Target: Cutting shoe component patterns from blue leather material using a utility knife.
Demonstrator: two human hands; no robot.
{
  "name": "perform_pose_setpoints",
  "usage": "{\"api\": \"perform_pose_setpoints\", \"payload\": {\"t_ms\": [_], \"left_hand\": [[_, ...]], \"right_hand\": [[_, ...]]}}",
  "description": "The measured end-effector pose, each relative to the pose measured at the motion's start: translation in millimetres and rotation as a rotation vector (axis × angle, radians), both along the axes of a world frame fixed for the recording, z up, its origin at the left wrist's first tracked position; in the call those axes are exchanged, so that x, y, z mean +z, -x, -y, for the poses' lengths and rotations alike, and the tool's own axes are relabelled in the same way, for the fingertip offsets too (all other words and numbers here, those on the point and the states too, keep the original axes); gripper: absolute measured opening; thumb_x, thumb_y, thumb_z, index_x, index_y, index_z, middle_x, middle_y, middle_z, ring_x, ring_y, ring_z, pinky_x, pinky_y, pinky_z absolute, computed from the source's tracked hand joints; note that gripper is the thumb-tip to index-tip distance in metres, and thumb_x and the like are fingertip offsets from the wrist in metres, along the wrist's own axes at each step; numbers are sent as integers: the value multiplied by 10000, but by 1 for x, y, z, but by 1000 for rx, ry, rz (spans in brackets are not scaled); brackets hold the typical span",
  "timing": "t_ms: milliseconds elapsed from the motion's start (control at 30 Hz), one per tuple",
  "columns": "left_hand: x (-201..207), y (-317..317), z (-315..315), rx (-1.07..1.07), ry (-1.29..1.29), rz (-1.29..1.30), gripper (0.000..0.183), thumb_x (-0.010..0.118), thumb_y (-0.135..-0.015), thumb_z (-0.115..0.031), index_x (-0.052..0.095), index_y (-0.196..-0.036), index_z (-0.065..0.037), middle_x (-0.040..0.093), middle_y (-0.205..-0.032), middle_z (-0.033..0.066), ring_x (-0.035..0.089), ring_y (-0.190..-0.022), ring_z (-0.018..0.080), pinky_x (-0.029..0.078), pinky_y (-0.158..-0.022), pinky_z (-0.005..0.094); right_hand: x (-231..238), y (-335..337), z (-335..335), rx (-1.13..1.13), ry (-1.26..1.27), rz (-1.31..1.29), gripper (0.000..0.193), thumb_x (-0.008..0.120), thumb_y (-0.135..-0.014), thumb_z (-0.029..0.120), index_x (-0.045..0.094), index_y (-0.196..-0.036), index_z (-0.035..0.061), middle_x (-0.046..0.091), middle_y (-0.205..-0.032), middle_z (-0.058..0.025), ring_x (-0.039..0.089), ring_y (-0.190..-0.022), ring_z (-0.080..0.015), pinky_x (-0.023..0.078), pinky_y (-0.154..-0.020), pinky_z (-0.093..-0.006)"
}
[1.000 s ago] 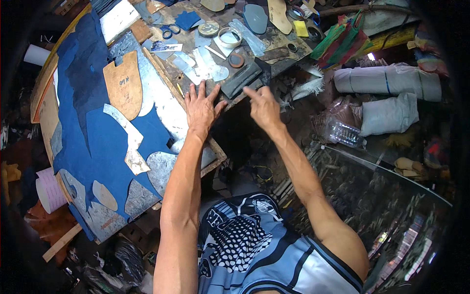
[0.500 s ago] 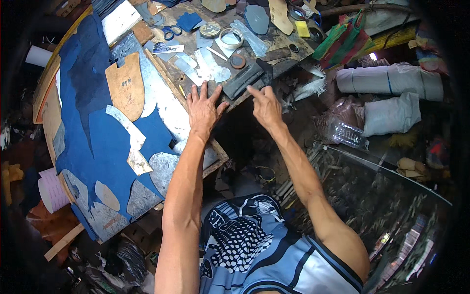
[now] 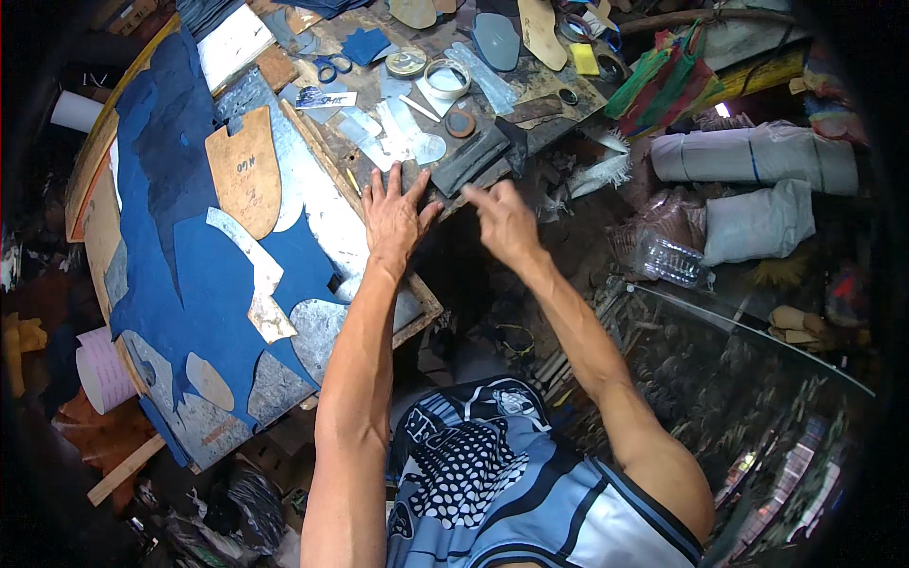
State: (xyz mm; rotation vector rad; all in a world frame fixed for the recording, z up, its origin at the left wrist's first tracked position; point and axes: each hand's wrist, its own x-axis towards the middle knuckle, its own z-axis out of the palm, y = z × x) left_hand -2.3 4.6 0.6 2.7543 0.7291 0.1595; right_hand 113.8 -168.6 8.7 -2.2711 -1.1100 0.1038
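Note:
My left hand [image 3: 396, 216] lies flat near the front edge of the wooden worktable [image 3: 331, 180], fingers spread, holding nothing. Just right of it sits a dark rectangular block [image 3: 471, 161], like a sharpening stone, by the table's edge. My right hand [image 3: 507, 225] is curled at the block's near edge with the index finger pointing toward it. Motion smears this hand, and whatever is in its fingers is hidden. Beyond the block are a reddish-brown disc [image 3: 460, 123], a roll of tape [image 3: 447, 79] and clear plastic pattern pieces [image 3: 412, 135].
On the left, blue leather [image 3: 208, 275] covers a board, with a tan sole-shaped pattern [image 3: 243, 175] and a white strip pattern [image 3: 248, 248] on it. Blue-handled scissors [image 3: 332, 68] and a yellow block [image 3: 584, 59] lie farther back. Wrapped rolls [image 3: 753, 156] stand at right.
My right hand has drawn slightly left and nearer to me along the block's edge, its fingers blurred. The left hand stays flat in place.

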Motion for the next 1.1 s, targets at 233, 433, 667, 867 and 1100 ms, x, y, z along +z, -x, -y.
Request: {"api": "perform_pose_setpoints", "payload": {"t_ms": [233, 433, 667, 867, 1100], "left_hand": [[4, -3, -1, 1, 13, -13, 593, 604, -903, -576, 534, -1429, -309, 402, -1540, 161, 324, -1422, 454, 265, -1150, 568], [5, -4, 0, -1, 23, -17, 595, 604, -906, -571, 536, -1430, -296, 401, -1541, 158, 318, -1425, 447, 267, -1144, 573], [4, -1, 1, 5, 15, -15, 593, 614, -899, -569, 549, -1420, -292, 403, -1538, 156, 323, -1421, 445, 275, -1141, 567], [2, -1, 1, 11, 17, 17, 562, 645, -894, -505, 562, -1404, -285, 413, -1529, 153, 328, -1418, 449, 264, -1154, 559], [1, -2, 0, 17, 20, 8, 568, 630, -898, -532, 559, -1408, -293, 401, -1539, 157, 316, -1426, 450, 259, -1157, 557]], "right_hand": [[-5, 0, 3, 74, 37, 36, 351, 597, -891, 35, 701, -1180, 205, 531, -924, -135, 596, -838, -357, 517, -724, -464], [1, -8, 2, 43, 35, 51, 340, 603, -874, 15, 718, -1140, 192, 527, -921, -128, 593, -849, -327, 530, -727, -447], [20, -14, 15, -26, -164, -427, 393, 618, -925, 65, 637, -1315, 106, 667, -1109, -160, 660, -1000, -291, 513, -871, -356], [0, -17, 4, -39, -220, -407, 389, 571, -954, 91, 576, -1324, -28, 626, -1273, -256, 625, -1186, -339, 499, -959, -354], [-18, -33, -2, -117, -241, -264, 386, 587, -939, 100, 598, -1312, 6, 672, -1125, -274, 673, -1045, -379, 531, -859, -382]]}}
